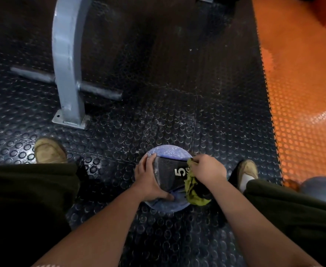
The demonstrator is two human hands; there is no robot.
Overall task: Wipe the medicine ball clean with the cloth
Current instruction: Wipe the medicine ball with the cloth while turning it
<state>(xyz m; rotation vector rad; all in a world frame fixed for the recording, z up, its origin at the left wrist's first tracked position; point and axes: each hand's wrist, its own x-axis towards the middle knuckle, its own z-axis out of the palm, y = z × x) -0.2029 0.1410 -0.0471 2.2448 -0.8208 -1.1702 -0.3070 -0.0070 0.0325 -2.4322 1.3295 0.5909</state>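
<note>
1. My left hand (148, 182) curves round the left side of the round purple medicine ball (170, 152), which has a black band marked "5", and grips it.
2. My right hand (206, 168) pinches the crumpled yellow-green cloth (195, 193) against the ball's right side.
3. The ball rests on the black studded rubber floor mat (158, 93), between my tan shoes (50, 151).
4. A grey steel post (67, 64) stands far left; an orange studded mat (302, 112) lies right.
</note>
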